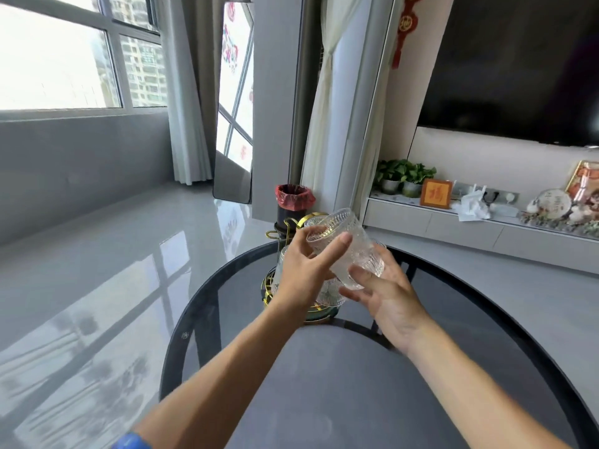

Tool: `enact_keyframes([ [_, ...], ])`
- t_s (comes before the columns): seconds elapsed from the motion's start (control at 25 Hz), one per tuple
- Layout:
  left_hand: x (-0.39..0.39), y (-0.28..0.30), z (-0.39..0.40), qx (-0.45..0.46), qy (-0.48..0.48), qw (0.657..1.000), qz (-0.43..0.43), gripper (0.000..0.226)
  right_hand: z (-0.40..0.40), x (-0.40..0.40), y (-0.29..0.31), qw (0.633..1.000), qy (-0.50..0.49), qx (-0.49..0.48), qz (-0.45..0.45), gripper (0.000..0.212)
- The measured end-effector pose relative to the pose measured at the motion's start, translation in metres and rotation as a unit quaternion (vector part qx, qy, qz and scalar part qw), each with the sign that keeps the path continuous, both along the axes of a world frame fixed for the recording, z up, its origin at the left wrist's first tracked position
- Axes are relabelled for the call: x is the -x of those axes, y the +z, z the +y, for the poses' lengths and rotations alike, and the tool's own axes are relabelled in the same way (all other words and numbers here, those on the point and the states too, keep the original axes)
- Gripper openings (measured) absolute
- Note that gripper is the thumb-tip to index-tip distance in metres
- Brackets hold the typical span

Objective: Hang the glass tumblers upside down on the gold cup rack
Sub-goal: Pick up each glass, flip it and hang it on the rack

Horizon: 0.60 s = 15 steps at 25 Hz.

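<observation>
- Tumbler of clear glass with ribbed, embossed walls [345, 246], held in the air just above the gold wire cup rack [291, 228], tilted so its open mouth faces up and away from the camera and its thick base points down toward the person.
- The left hand [301, 273] reaches in from the near left of the rack; its thumb lies across the tumbler's near wall just below the rim, and the other fingers curl around the far left side, mostly hidden.
- The right hand [385, 296] cups the tumbler's base from below and to the right, fingers spread loosely, fingertips [356, 270] touching the glass near the bottom.
- The rack stands on the far part of a round, dark smoked-glass table [486, 319]; gold hooks stick out at its upper left, and a gold ring base shows at the bottom.
- More clear patterned glasses [327, 294] sit low at the rack, partly hidden behind both hands; how many cannot be told.
- Beyond the rack on the grey floor stands a dark bin lined with a red bag [294, 199].
- Far right of the rack, on a low white cabinet, an orange framed plaque [436, 193] bears a gold character too blurred to read; a red hanging knot ornament [405, 27] above carries gold writing, also unreadable.
- A blue band [133, 442] shows on the left forearm, well short of the rack.
</observation>
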<state>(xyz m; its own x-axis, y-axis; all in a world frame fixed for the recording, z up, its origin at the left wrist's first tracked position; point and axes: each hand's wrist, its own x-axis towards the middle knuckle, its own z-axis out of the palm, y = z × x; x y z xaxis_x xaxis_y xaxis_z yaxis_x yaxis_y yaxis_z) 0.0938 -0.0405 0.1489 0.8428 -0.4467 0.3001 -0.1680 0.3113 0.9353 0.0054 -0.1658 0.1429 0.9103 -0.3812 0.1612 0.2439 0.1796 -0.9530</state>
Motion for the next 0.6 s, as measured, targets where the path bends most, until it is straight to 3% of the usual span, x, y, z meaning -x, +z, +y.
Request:
enact_keyframes([
  [0.12, -0.031, -0.004, 0.018, -0.004, -0.004, 0.999, -0.040, 0.043, 0.006, -0.024, 0.017, 0.999, -0.045, 0.003, -0.018, 0.067],
  [0.32, -0.072, -0.041, 0.029, -0.147, 0.164, 0.966, -0.139, 0.055, -0.001, -0.083, 0.065, 0.979, -0.148, 0.137, -0.017, 0.061],
  [0.44, -0.089, -0.068, 0.039, -0.176, 0.189, 0.956, -0.137, 0.058, -0.001, -0.134, 0.081, 0.940, -0.216, 0.264, 0.023, 0.070],
  [0.6, -0.098, -0.095, 0.042, -0.200, 0.206, 0.954, -0.087, 0.069, 0.005, -0.189, 0.088, 0.866, -0.241, 0.431, 0.080, 0.062],
])
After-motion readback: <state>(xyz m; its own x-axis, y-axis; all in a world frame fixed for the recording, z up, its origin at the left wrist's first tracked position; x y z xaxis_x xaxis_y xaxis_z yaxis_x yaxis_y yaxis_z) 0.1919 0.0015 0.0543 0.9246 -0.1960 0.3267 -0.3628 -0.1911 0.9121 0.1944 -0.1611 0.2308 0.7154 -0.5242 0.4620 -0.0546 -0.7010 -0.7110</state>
